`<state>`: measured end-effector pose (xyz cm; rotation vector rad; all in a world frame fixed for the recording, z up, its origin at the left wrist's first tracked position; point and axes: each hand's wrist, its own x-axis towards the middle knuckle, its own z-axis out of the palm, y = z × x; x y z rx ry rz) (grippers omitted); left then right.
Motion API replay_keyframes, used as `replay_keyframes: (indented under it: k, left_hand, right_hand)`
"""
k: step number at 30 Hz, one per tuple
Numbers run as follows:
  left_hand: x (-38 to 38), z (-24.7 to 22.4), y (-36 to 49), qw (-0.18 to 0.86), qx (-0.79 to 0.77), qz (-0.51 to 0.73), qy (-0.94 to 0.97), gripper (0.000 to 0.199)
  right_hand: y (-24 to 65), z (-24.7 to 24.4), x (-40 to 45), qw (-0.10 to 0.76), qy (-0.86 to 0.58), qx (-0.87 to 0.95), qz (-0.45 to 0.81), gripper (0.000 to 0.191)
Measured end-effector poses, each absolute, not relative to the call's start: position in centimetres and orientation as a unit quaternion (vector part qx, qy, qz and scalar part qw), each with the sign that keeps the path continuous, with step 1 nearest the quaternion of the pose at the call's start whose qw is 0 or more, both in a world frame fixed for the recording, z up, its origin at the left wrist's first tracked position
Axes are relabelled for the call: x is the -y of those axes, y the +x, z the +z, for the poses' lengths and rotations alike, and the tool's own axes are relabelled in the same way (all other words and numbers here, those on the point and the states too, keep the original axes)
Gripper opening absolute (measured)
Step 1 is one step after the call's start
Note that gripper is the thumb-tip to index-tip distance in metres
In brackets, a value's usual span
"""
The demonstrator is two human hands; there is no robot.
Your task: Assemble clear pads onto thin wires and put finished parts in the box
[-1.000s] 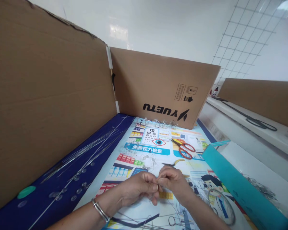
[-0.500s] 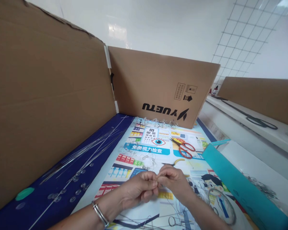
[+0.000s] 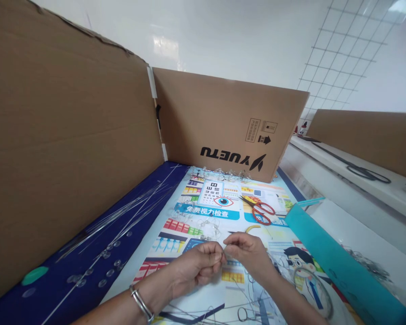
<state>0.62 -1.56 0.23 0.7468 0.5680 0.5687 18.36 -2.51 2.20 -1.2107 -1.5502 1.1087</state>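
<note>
Here, head view: one forward-and-down view of a work surface walled by cardboard.

Tray: a teal-sided tray (image 3: 325,253) sits at the right of the surface, with a loose grey heap of small pieces (image 3: 368,266) inside; they are too small to identify.

Surface: a printed eye-test poster (image 3: 162,266) lies beside a navy cloth (image 3: 64,284). The cloth carries long thin metal rods (image 3: 131,216) and scattered clear discs (image 3: 110,272).

On the poster: red-handled scissors (image 3: 261,212) lie near the far edge, and a yellow-handled tool (image 3: 253,229) lies just above the right hand. A clump of clear beaded pieces (image 3: 208,228) sits just beyond the hands, and more clear pieces (image 3: 223,173) line the foot of the far wall.

Walls: cardboard panels (image 3: 71,135) stand at the left and far side, the far panel (image 3: 223,122) printed YUETU. A white shelf (image 3: 345,169) at the right holds black-handled scissors (image 3: 365,171).

Left hand (image 3: 198,266): curled nearly closed, palm inward, a silver bangle (image 3: 141,304) on the wrist, its fingertips pinching the thin wire (image 3: 224,253).

Right hand (image 3: 246,257): also curled, fingertips meeting the left hand's and pinching the same wire; the exact grip is hidden by the fingers.
</note>
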Motion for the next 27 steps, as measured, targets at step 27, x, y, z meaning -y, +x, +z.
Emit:
replay_keyframes:
  k: [27]
  left_hand:
    - [2.4, 1.8, 1.0, 0.727, -0.326, 0.306, 0.521, 0.031]
  right_hand:
    - [18.6, 2.7, 3.5, 0.396, -0.489, 0.704, 0.33, 0.012]
